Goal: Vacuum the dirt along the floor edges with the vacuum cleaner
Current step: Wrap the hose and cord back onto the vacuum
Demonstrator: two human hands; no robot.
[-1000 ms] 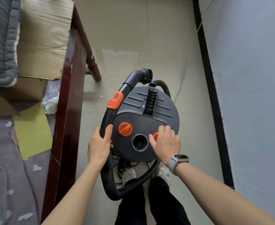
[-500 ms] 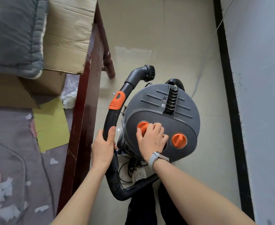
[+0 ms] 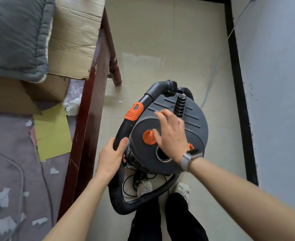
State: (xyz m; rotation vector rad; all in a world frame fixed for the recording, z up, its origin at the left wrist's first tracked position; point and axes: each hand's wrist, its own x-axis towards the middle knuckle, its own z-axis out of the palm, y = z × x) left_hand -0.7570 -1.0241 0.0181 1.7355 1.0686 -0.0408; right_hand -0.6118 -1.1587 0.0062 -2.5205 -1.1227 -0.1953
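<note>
Now left hand (image 3: 111,156) grips hose (image 3: 124,131); right hand (image 3: 172,136) spread.

I am wearing a grey watch (image 3: 189,158) on my right wrist, black trousers (image 3: 167,221) and pale, worn shoes (image 3: 144,187); my forearms are showing bare.

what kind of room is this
Probably a bedroom or spare room at home: a grey quilt and cardboard box lie on a wooden bed frame, beside a tiled floor.

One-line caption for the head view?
Left hand grips the hose; open right hand hovers over the vacuum lid.
</note>
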